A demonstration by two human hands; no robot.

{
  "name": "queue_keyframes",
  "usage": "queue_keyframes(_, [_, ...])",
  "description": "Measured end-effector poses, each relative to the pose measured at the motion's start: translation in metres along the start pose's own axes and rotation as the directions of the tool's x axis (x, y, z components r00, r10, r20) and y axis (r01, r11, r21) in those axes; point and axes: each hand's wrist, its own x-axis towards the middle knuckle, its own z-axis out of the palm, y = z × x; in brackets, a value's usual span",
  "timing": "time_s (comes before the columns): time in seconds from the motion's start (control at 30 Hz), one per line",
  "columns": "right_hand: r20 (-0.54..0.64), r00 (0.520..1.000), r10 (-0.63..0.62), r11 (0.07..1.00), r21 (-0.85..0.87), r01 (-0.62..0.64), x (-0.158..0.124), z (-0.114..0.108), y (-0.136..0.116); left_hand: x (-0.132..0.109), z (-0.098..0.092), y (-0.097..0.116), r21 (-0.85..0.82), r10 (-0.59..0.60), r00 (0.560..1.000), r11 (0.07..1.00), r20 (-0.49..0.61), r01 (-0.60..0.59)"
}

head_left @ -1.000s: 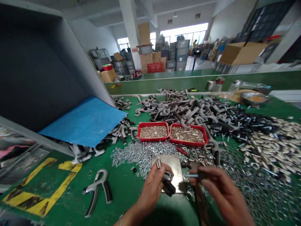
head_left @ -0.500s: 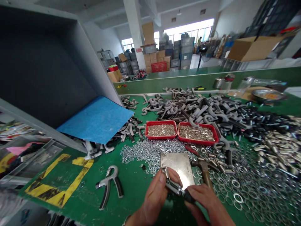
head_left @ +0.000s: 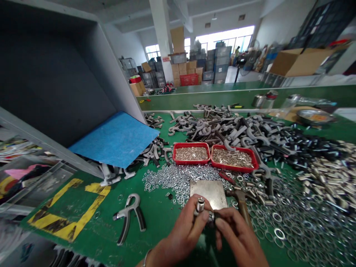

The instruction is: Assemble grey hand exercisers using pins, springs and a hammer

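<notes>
My left hand [head_left: 186, 226] is closed around a small metal assembly, whose shiny hollow metal sleeve [head_left: 200, 205] stands up between thumb and fingers. The fingers of my right hand [head_left: 233, 231] pinch a dark knob [head_left: 211, 219] at the other end of the assembly, much of it hidden. Both hands are close together over the near edge of a flat metal plate [head_left: 210, 191]. To the left lies an assembled hand grip strengthener [head_left: 131, 215] with grey and black handles and a spring.
Two red trays [head_left: 191, 161] of small metal parts stand behind loose nuts [head_left: 167, 181]. A hammer [head_left: 243, 207] lies right of the plate, near scattered metal rings [head_left: 279, 233]. Grey handles [head_left: 222, 126] are heaped behind. A grey bin [head_left: 116, 81] with blue sheet [head_left: 119, 137] stands left.
Both hands have turned the assembly and drawn closer together. The coil spring and bolt seen before are now covered, and the sleeve's open end faces up.
</notes>
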Motion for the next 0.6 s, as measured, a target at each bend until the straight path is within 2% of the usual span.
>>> queue_keyframes(0.03, [0.057,0.991,0.122,0.984,0.127,-0.129,0.002,0.003,-0.001,0.002,0.001,-0.005,0.051,0.005,1.000,0.999,-0.020,-0.004])
queue_keyframes(0.1, [0.166,0.961,0.219,0.932,0.254,-0.257,0.005,0.009,-0.003,0.005,0.004,-0.015,0.147,-0.012,0.995,0.989,-0.095,0.025])
queue_keyframes(0.17, [0.150,0.964,0.219,0.934,0.254,-0.252,0.006,0.013,-0.003,0.006,0.005,-0.022,0.208,-0.015,0.989,0.977,-0.148,0.046])
queue_keyframes(0.23, [0.154,0.957,0.244,0.919,0.278,-0.279,0.005,0.016,-0.003,0.005,0.003,-0.025,0.220,0.024,0.993,0.975,-0.118,0.003])
queue_keyframes(0.3, [0.283,0.906,0.314,0.855,0.330,-0.400,0.004,0.017,-0.003,0.003,0.001,-0.027,0.218,0.050,0.997,0.975,-0.064,-0.035])
queue_keyframes(0.37, [0.428,0.826,0.367,0.823,0.264,-0.502,0.004,0.015,-0.002,0.002,-0.001,-0.028,0.215,0.008,0.998,0.977,-0.061,0.005])
queue_keyframes(0.4, [0.446,0.811,0.378,0.852,0.175,-0.493,0.004,0.013,-0.001,0.002,-0.001,-0.029,0.209,-0.033,0.996,0.977,-0.081,0.049])
queue_keyframes(0.43, [0.421,0.827,0.372,0.899,0.060,-0.435,0.003,0.011,0.001,0.001,-0.002,-0.030,0.195,-0.079,0.991,0.976,-0.107,0.099])
queue_keyframes(0.5, [0.311,0.904,0.292,0.950,-0.204,-0.237,0.003,0.005,0.006,0.001,-0.001,-0.031,0.145,-0.157,0.975,0.973,-0.157,0.180])
queue_keyframes(0.57, [0.223,0.962,0.159,0.895,-0.444,-0.045,0.003,0.001,0.011,0.001,-0.001,-0.030,0.077,-0.214,0.962,0.970,-0.171,0.229])
queue_keyframes(0.6, [0.207,0.973,0.106,0.846,-0.532,0.021,0.003,0.000,0.013,0.001,-0.001,-0.028,0.041,-0.234,0.957,0.969,-0.169,0.244])
